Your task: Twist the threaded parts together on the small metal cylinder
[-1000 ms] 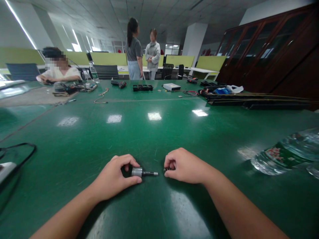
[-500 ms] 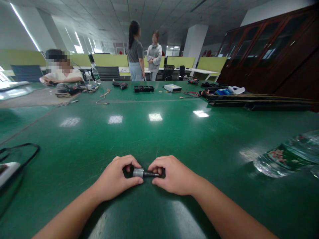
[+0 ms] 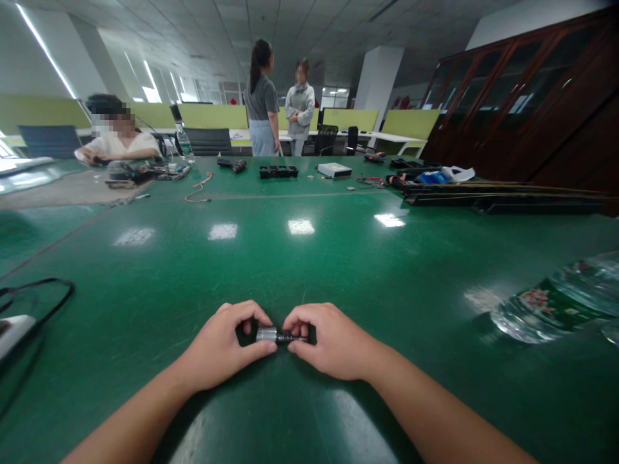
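Near the front of the green table, a silver metal cylinder lies level between the thumb and fingers of my left hand. A dark, thin shaft extends from its right end. The thumb and fingers of my right hand are around the shaft's right part. The fingertips of both hands are close together but apart, with the dark ridged part showing between them. Whether the shaft and cylinder are one piece cannot be told.
A large water bottle lies at the right. A white object and a black cable are at the left edge. Tools and parts line the far side, including a drill. One person sits far left; two stand behind the table.
My right hand has shifted slightly left, nearer my left hand, and less of the dark shaft shows between them. My left hand still holds the cylinder in nearly the same place.
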A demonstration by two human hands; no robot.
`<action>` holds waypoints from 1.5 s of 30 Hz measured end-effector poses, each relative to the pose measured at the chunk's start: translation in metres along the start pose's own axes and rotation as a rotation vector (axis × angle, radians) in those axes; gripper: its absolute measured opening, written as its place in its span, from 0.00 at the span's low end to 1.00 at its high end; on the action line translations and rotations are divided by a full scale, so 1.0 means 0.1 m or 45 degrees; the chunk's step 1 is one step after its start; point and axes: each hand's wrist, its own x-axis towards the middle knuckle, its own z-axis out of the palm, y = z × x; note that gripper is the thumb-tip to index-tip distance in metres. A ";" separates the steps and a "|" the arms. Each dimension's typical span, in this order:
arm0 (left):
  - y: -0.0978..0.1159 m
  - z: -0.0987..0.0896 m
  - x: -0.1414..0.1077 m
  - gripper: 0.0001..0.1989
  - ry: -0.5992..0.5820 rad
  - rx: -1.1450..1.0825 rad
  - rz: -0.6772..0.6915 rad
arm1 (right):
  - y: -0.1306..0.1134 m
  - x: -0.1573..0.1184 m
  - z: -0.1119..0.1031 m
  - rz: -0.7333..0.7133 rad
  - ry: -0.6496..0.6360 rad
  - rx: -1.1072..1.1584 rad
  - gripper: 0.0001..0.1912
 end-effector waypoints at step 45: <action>0.02 0.01 0.01 0.12 -0.012 0.051 -0.068 | 0.00 -0.01 0.03 -0.059 0.008 -0.131 0.11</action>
